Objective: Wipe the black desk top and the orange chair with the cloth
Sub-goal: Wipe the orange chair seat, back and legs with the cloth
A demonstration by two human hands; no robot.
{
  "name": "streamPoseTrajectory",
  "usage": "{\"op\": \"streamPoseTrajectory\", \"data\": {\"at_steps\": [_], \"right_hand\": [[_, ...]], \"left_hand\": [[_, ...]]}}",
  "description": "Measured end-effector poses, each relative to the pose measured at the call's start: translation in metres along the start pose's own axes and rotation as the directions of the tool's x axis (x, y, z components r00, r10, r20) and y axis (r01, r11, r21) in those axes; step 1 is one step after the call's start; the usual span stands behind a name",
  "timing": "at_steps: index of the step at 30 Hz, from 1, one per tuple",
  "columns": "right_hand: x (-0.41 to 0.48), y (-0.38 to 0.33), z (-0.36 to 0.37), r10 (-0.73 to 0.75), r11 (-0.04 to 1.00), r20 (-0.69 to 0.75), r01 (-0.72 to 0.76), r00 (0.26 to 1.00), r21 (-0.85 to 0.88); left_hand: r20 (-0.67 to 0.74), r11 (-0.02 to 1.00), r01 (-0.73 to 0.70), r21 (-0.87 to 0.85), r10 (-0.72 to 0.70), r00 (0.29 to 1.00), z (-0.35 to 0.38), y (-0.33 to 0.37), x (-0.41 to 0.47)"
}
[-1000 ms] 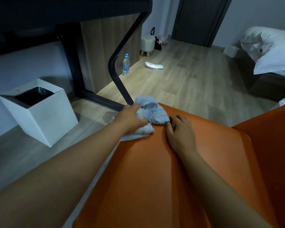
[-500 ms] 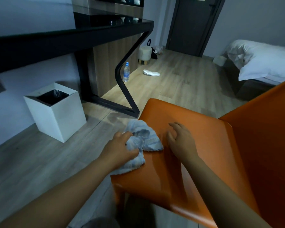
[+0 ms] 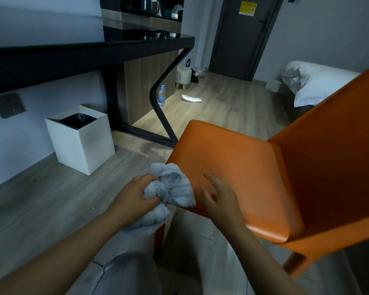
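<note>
Since the earlier frames the cloth (image 3: pixel 175 188) is drawn back across the seat of the orange chair (image 3: pixel 243 165), from its far edge to its near left corner, partly overhanging the rim. The black desk (image 3: pixel 73 54) is seen well apart at upper left, with a white bin (image 3: pixel 83 152) below it. The cloth is bunched in the grip of the left hand (image 3: pixel 132 199); the right hand (image 3: pixel 221 201) is held just beside it over the seat, fingers loosely spread, holding nothing.
</note>
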State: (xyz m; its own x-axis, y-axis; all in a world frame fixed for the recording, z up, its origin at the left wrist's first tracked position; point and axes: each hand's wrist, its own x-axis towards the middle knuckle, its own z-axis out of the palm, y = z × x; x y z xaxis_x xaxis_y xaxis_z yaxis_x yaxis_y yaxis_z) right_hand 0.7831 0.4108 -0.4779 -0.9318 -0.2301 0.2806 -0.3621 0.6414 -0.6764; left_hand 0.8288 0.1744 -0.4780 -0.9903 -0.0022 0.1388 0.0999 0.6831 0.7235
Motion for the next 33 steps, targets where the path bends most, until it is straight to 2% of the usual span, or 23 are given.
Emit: {"op": "streamPoseTrajectory", "data": {"at_steps": [5, 12, 16, 20, 22, 27, 30, 33], "right_hand": [[-0.036, -0.017, -0.018, -0.052, 0.966, -0.022, 0.056, 0.998, 0.252], [-0.082, -0.013, -0.082, 0.037, 0.855, -0.046, -0.007, 0.998, 0.519], [-0.114, -0.011, -0.11, 0.06, 0.838, -0.095, 0.002, 0.994, 0.546], [-0.136, -0.009, -0.13, 0.134, 0.789, -0.084, -0.055, 0.987, 0.612], [-0.143, -0.006, -0.14, 0.185, 0.79, -0.152, -0.055, 0.971, 0.61], [-0.159, 0.004, -0.171, 0.246, 0.76, -0.372, 0.06, 0.895, 0.647], [-0.168, 0.011, -0.191, 0.263, 0.769, -0.408, 0.066, 0.875, 0.636], [-0.175, 0.01, -0.208, 0.257, 0.787, -0.397, 0.048, 0.881, 0.615]], "left_hand": [[0.094, 0.989, -0.127, -0.077, 0.134, 0.986, -0.002, 0.048, -0.007], [0.232, 0.937, -0.303, -0.173, 0.338, 0.912, 0.022, 0.125, 0.002], [0.296, 0.919, -0.307, -0.246, 0.373, 0.879, 0.042, 0.164, 0.002], [0.32, 0.907, -0.308, -0.287, 0.394, 0.862, 0.068, 0.196, 0.004], [0.333, 0.897, -0.311, -0.315, 0.411, 0.849, 0.08, 0.214, 0.004], [0.419, 0.856, -0.315, -0.41, 0.483, 0.769, 0.104, 0.255, 0.002], [0.465, 0.852, -0.3, -0.43, 0.493, 0.735, 0.117, 0.271, 0.002], [0.44, 0.839, -0.358, -0.41, 0.526, 0.728, 0.131, 0.291, 0.0]]}}
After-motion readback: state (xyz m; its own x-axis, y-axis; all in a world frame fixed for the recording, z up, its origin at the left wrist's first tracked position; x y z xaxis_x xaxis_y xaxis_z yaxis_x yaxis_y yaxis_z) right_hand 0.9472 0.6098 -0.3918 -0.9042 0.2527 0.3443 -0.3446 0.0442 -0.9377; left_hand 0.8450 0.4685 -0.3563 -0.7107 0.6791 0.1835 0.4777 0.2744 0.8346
